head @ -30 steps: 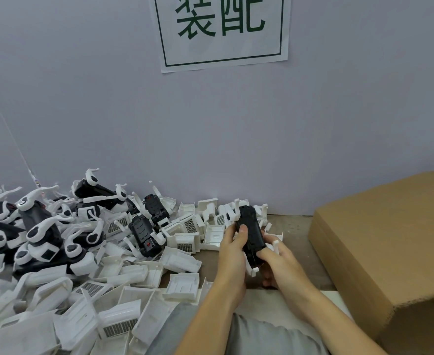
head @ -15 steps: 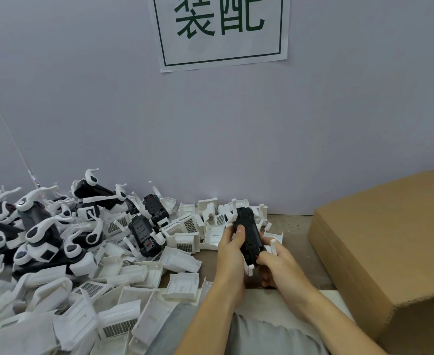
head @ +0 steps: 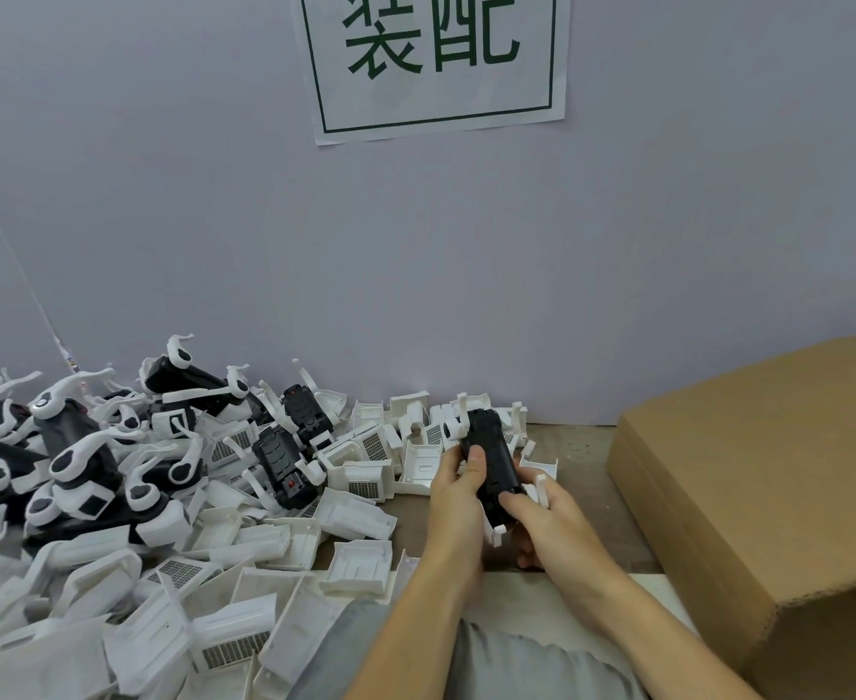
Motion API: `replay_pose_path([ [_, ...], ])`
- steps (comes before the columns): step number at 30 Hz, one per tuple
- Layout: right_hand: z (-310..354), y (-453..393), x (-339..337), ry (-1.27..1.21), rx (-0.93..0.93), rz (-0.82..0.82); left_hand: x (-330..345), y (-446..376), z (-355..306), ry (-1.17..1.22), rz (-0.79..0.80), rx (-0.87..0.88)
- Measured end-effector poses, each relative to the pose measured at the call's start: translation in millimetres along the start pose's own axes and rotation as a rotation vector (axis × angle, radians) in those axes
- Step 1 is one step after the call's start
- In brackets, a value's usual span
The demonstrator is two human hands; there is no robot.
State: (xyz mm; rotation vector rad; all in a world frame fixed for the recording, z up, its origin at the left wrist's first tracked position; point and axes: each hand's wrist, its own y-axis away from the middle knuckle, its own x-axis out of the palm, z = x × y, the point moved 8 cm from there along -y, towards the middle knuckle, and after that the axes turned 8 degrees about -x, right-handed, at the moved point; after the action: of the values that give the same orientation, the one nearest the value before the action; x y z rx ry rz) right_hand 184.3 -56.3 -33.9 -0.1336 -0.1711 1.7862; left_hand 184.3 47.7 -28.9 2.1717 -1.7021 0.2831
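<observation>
The black part (head: 490, 459) sits above the near edge of the table (head: 585, 449), just right of centre, lifted off the surface and tilted with its far end up and away from the person; white arms (head: 542, 490) stick out from its sides and lower end. The left hand (head: 459, 505) grips the part from the left side – thumb laid flat on the top face, fingers curled round underneath; the right hand (head: 550, 522) grips the lower end, thumb pressed on the top face, fingers curled below. Both hands are closed on the same part and almost touch.

Directly behind and to the left of the hands lies a loose pile of white shells (head: 360, 515), many with a grille face; the pile runs along the table to the near left corner. Farther left, finished black-and-white units (head: 77, 462) are heaped against the wall (head: 214, 219). To the right stands a cardboard box (head: 769, 497), near the right hand but apart from it. A paper sign (head: 436, 63) with green characters hangs on the wall above; grey cloth (head: 517, 664) covers the person's lap.
</observation>
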Motion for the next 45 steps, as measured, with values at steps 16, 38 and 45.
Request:
replay_pose_path([
  [16, 1, 0, -1, -0.017, 0.008, 0.005, 0, -3, 2, -0.012, 0.028, 0.018],
  [38, -19, -7, -35, 1.097, 0.148, 0.039, -32, -6, 1, 0.498, -0.151, -0.076],
  [45, 1, -9, -46, 1.025, 0.021, -0.174, -27, -1, -2, 0.457, -0.123, -0.029],
])
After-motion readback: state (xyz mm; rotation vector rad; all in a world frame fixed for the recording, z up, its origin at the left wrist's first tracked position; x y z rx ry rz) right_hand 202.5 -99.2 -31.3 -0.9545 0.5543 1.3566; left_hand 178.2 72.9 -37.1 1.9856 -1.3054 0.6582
